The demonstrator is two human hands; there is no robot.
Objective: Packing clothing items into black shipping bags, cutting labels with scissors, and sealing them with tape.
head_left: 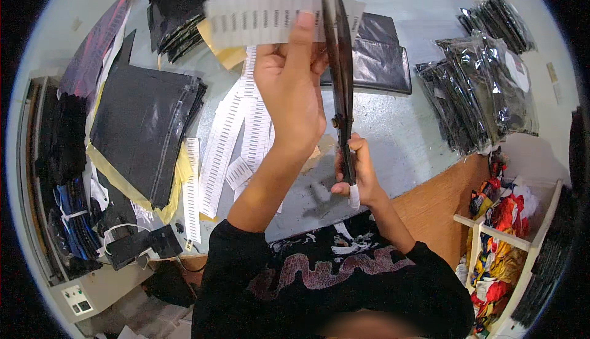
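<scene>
My left hand (294, 84) is raised over the table, its thumb and fingers pinching a long white strip of printed labels (246, 23). In my right hand (364, 176) is a large pair of dark scissors (342, 69) with white wrapping on its handle, points directed away from me. The blades stand slightly apart and cross the strip near its right end; whether they touch it I cannot tell. More label strips (221, 139) lie on the table to the left of my left forearm, along with a short cut piece of labels (238, 173).
Black plastic packets (381, 62) lie beyond the scissors. Stacks of clear-wrapped black packets (476, 93) stand at the right, black sheets (144, 124) over yellow paper at the left. A wooden bin (522, 241) holds colourful cloth. Black adapters with cables (138, 247) sit by the near-left edge.
</scene>
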